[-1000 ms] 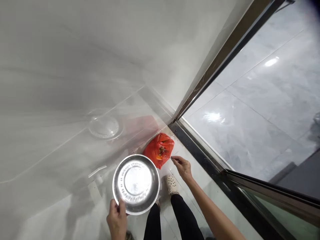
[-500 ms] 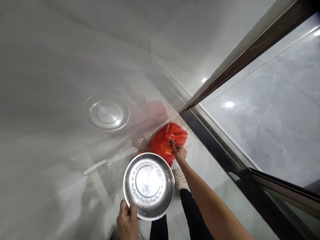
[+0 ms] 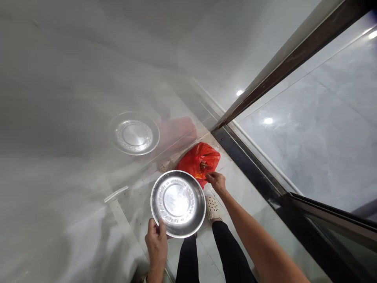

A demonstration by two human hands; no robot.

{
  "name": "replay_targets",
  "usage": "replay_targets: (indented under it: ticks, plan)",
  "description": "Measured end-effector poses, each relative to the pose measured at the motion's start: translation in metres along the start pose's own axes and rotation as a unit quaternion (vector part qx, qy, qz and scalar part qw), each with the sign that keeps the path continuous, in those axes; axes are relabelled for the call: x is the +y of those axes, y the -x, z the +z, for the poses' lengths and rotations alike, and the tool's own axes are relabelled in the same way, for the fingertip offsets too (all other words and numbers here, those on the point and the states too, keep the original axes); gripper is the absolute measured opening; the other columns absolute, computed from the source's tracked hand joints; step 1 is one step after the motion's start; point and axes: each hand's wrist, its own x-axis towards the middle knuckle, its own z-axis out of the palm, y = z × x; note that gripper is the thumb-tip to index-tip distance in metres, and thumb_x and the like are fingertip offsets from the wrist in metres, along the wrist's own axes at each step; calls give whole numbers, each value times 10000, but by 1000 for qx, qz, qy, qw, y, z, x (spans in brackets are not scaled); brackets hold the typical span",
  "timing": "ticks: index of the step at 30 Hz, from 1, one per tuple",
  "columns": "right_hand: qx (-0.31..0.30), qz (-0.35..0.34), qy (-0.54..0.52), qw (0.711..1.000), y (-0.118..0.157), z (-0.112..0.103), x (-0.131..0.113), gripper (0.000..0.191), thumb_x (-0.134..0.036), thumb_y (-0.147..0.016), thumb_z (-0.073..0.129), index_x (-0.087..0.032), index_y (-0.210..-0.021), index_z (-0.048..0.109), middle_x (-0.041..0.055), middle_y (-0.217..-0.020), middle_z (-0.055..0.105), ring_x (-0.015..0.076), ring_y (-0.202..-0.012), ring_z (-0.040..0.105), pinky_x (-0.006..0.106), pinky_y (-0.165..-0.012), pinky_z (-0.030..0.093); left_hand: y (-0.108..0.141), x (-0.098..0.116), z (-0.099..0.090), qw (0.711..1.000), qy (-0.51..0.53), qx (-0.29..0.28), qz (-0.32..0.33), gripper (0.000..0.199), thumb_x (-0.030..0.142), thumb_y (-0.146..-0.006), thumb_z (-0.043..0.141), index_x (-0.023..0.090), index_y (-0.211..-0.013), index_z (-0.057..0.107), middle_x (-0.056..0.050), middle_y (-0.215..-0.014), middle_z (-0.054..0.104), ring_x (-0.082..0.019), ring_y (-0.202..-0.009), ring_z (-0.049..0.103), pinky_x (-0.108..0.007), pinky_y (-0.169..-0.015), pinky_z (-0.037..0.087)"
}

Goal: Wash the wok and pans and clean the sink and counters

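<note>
My left hand (image 3: 157, 237) grips a shallow round metal basin (image 3: 188, 223) by its near left rim, thumb over the edge. The basin is tilted toward me, and its bright inside shows a ring of stamped marks and no food in it. Just beyond it, a red plastic bag (image 3: 193, 159) sits on the floor against the wall, its mouth open to the right. Brownish scraps (image 3: 203, 166) lie inside the bag. At the bag's near right edge is my right hand (image 3: 217, 181), fingers pinched together on what looks like the bag's rim.
The shiny wall (image 3: 73, 98) on the left mirrors the basin and bag. A dark door track (image 3: 250, 173) crosses the floor on the right, with a brown frame post (image 3: 282, 65) rising from it. My foot in a cream clog (image 3: 214, 208) stands close to the bag.
My right hand has drawn back slightly from the scraps in the bag's mouth, toward the right. The basin has shifted a little up and right in the picture with my left hand.
</note>
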Motion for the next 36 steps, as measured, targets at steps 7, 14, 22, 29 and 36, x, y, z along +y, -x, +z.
replay_targets:
  ticks: [7, 14, 22, 29, 36]
  plan:
    - [15, -174, -31, 984, 54, -26, -45, 307, -298, -891, 457, -206, -1132, 624, 107, -1174, 678, 219, -1010, 662, 382, -924, 521, 4, 7, 4, 999, 4, -39, 25, 375, 588, -814, 499, 253, -701, 376, 64, -548, 460, -137, -511, 521, -246, -429, 509]
    - [-103, -263, 99, 954, 108, 17, -86, 331, -97, -880, 403, -162, -1147, 587, 150, -1170, 636, 239, -1095, 585, 411, -969, 483, 22, 29, 12, 995, -39, -71, 55, 301, 533, -799, 511, 250, -731, 434, 61, -526, 478, -146, -456, 533, -249, -398, 484]
    - [-77, -286, 126, 947, 85, -18, -101, 226, -76, -861, 444, -183, -931, 630, 96, -912, 651, 211, -890, 591, 355, -835, 510, 18, 16, -6, 996, -75, -45, -9, 314, 542, -752, 507, 249, -684, 416, 48, -575, 516, -188, -560, 629, -307, -457, 572]
    - [-33, -125, -11, 992, 37, -38, -59, 330, -249, -853, 531, -169, -1166, 598, 167, -1221, 619, 262, -1103, 604, 443, -972, 463, 11, 16, -11, 995, -81, -59, -8, 320, 534, -760, 521, 240, -682, 421, 66, -586, 470, -166, -550, 605, -323, -507, 597]
    - [-70, -92, 18, 993, 96, -22, -60, 295, -383, -857, 547, -189, -1073, 596, 78, -948, 710, 193, -818, 646, 323, -744, 513, 7, 20, -21, 993, -74, -92, 29, 368, 596, -736, 534, 238, -701, 457, 41, -582, 537, -199, -565, 633, -315, -478, 571]
